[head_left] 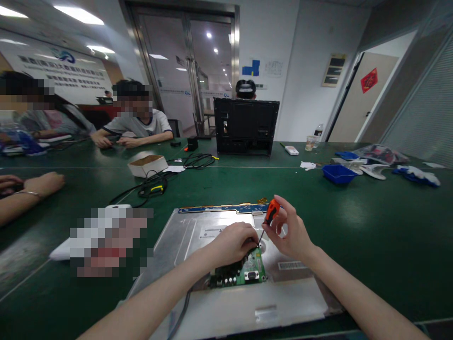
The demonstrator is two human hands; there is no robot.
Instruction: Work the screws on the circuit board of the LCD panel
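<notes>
A screwdriver (pixel 272 212) with an orange and black handle is gripped in the fingers of my right hand (pixel 288 231). Its thin shaft slants down to the upper right corner of a green circuit board (pixel 255 264). My left hand (pixel 235 243) is closed close to the screwdriver's tip, fingers bent down over the board; what they pinch, if anything, is hidden. The board sits on the metal back of a flat display panel (pixel 300 293), which lies on the table. A blue circuit strip (pixel 219 209) runs along the panel's far edge. A dark cable (pixel 182 314) leads off the near left side.
On the green table (pixel 371 245) stand a small open box (pixel 147 166), black cables (pixel 198 161), a blue tray (pixel 339 174) and gloves (pixel 417 174). A black monitor casing (pixel 246 125) stands upright opposite. Other people sit at the left and behind it; one forearm (pixel 28 196) rests nearby.
</notes>
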